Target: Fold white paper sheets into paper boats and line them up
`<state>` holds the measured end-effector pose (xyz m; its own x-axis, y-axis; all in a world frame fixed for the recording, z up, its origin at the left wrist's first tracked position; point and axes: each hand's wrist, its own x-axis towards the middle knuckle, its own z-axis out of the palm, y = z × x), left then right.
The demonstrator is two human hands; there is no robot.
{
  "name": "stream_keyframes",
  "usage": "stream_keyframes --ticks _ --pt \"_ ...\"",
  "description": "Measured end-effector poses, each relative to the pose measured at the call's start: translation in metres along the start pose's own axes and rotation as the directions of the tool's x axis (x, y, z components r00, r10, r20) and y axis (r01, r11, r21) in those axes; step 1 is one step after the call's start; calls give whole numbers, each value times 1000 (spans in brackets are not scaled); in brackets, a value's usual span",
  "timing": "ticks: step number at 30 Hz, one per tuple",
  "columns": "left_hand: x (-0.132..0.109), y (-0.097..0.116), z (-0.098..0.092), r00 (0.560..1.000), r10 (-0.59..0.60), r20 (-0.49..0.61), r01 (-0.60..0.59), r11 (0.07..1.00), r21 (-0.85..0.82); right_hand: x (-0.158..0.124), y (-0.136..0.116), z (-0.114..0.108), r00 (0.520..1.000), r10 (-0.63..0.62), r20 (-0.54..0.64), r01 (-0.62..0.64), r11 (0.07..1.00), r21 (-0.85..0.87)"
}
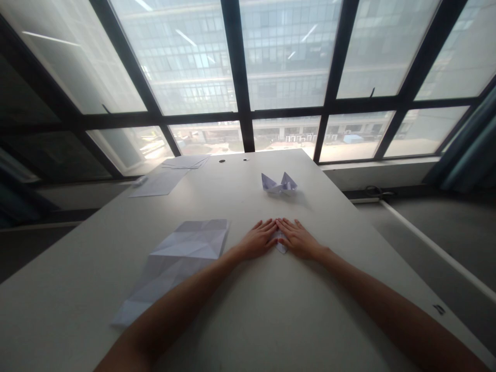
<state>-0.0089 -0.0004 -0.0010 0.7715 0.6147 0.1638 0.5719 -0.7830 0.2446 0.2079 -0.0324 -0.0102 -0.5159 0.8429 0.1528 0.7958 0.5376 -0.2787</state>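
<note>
Both hands lie flat on a small folded piece of white paper (pixel 281 248) at the middle of the table, with the fingertips meeting over it. My left hand (pixel 259 238) is open, fingers stretched out and pressed on the left part of the paper. From the other side my right hand (pixel 298 239) covers the right part, also open and flat. Only a narrow strip and the pointed near end of the paper show between the thumbs. Beyond the hands stands a folded paper boat (pixel 279 186) with two raised peaks.
A large creased sheet (pixel 186 248) lies to the left, partly under my left forearm. Farther back are flat white sheets (pixel 160 183) by the table's left edge. The white table (pixel 248 320) reaches toward the windows, and a small dark item (pixel 439 309) lies near its right edge.
</note>
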Motion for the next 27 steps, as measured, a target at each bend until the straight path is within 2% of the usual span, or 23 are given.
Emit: stream_keyframes --ticks 8,13,17,21,27 --pt "0 3 -2 1000 -9 15 9 1000 23 -2 -1 4 997 78 4 -78 995 -58" --pt "-1 1 0 1000 -15 20 14 999 40 0 0 7 983 183 -20 -184 980 -70" --pt "-1 0 0 1000 -13 21 12 999 46 1 1 10 956 279 -86 -285 956 -65" --pt "0 1 -2 1000 -10 29 9 999 43 0 6 13 900 393 -187 -408 912 -43" --pt "0 3 -3 1000 -5 26 4 999 35 0 15 16 869 426 -252 -451 892 -46"
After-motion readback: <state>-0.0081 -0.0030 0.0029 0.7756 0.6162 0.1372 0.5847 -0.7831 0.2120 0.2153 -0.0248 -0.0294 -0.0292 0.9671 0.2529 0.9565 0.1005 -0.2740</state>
